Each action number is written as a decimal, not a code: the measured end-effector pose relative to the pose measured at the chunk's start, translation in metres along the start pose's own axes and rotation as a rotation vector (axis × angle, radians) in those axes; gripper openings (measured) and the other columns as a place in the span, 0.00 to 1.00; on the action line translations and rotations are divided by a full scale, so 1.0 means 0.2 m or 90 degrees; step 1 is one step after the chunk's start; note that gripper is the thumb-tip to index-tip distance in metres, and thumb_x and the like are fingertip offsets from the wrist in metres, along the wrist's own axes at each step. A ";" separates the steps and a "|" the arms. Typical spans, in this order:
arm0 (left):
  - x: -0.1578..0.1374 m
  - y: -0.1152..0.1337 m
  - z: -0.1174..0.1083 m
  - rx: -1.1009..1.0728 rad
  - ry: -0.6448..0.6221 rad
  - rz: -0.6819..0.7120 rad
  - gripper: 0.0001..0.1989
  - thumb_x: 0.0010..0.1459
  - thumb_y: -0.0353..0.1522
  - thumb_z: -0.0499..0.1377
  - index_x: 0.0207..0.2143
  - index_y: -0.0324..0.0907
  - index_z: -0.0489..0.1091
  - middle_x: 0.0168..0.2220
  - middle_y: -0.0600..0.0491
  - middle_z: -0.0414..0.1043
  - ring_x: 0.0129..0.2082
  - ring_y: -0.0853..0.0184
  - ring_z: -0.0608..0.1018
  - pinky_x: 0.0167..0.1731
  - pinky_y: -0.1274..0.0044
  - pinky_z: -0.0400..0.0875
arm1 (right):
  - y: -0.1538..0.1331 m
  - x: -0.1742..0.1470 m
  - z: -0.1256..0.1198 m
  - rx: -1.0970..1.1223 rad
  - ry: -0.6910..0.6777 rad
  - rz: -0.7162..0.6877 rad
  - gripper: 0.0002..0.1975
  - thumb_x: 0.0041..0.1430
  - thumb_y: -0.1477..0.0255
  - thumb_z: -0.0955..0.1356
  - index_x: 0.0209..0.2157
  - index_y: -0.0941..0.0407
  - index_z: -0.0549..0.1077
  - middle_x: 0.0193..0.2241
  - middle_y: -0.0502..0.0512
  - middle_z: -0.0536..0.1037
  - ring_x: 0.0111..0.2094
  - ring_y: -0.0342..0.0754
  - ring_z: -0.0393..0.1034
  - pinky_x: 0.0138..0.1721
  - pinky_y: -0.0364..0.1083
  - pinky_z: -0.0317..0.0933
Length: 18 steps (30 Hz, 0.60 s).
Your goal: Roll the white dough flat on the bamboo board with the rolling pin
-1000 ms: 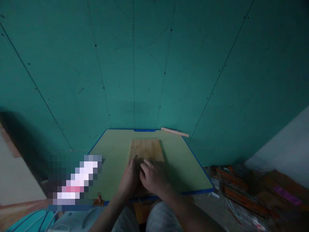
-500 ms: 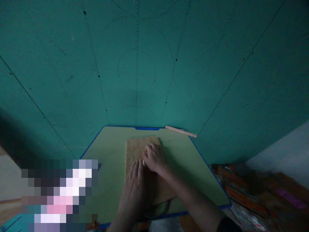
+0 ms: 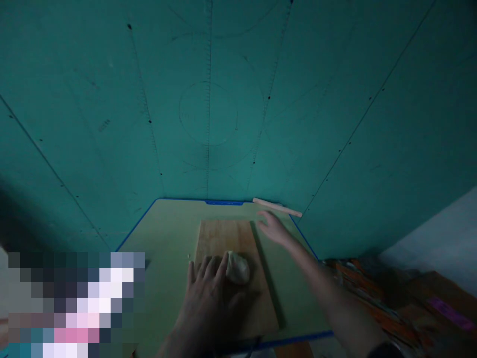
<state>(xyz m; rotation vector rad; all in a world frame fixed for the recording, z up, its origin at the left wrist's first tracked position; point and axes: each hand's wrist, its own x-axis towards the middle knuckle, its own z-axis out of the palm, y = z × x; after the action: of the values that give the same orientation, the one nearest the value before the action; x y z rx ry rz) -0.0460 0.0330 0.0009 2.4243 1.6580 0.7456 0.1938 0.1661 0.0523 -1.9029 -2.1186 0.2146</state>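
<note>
A pale lump of dough (image 3: 237, 268) rests on a wooden cutting board (image 3: 227, 232). My left hand (image 3: 208, 286) is over the board just left of the dough, palm down, with its fingers spread and the index finger at the dough's edge. Off the board's far right side, my right hand (image 3: 273, 227) hangs over the table, a little blurred, fingers apart and nothing in them. Just beyond it, a slim wooden rolling pin (image 3: 278, 207) lies along the table's back right edge.
The pale table (image 3: 167, 233) has a blue rim and stands against a green wall (image 3: 316, 99) with drawn lines and circles. A small crumb (image 3: 189, 255) lies left of the board. Cardboard and plastic-wrapped items (image 3: 421, 293) are piled at the right. A pixelated patch covers the lower left.
My right hand has left the dough and moved right and away, towards the rolling pin. My left hand has stayed by the dough, its fingers now spread. The dough now shows clearly.
</note>
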 end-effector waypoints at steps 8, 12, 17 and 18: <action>0.10 -0.07 0.16 0.026 0.043 0.178 0.27 0.62 0.46 0.58 0.60 0.45 0.64 0.57 0.41 0.74 0.61 0.46 0.72 0.58 0.47 0.65 | 0.43 0.30 -0.08 -0.166 0.028 0.228 0.23 0.65 0.77 0.61 0.61 0.61 0.68 0.54 0.74 0.73 0.55 0.61 0.70 0.54 0.57 0.60; 0.07 -0.11 0.18 0.040 0.061 0.213 0.32 0.57 0.48 0.62 0.60 0.46 0.62 0.55 0.40 0.75 0.60 0.44 0.72 0.57 0.48 0.67 | 0.46 0.32 -0.06 -0.169 0.011 0.203 0.17 0.66 0.77 0.61 0.51 0.61 0.76 0.49 0.72 0.76 0.54 0.61 0.70 0.54 0.56 0.58; 0.06 -0.09 0.14 0.015 0.023 0.191 0.31 0.58 0.42 0.64 0.61 0.47 0.61 0.56 0.41 0.75 0.62 0.46 0.70 0.60 0.48 0.62 | 0.35 0.31 -0.11 -0.116 0.021 0.132 0.14 0.68 0.74 0.62 0.48 0.60 0.76 0.51 0.68 0.74 0.55 0.58 0.67 0.53 0.50 0.56; 0.06 -0.08 0.13 0.009 0.012 0.186 0.30 0.58 0.41 0.63 0.61 0.47 0.61 0.55 0.42 0.75 0.62 0.46 0.70 0.60 0.47 0.61 | 0.31 0.32 -0.12 -0.096 0.021 0.126 0.13 0.68 0.73 0.62 0.48 0.60 0.76 0.50 0.68 0.75 0.53 0.56 0.68 0.50 0.49 0.57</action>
<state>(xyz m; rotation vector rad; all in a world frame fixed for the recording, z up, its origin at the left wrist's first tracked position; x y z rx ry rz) -0.0434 0.0551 -0.0240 2.7111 1.3332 0.7970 0.2540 0.2343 0.0630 -2.1874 -1.9749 0.0638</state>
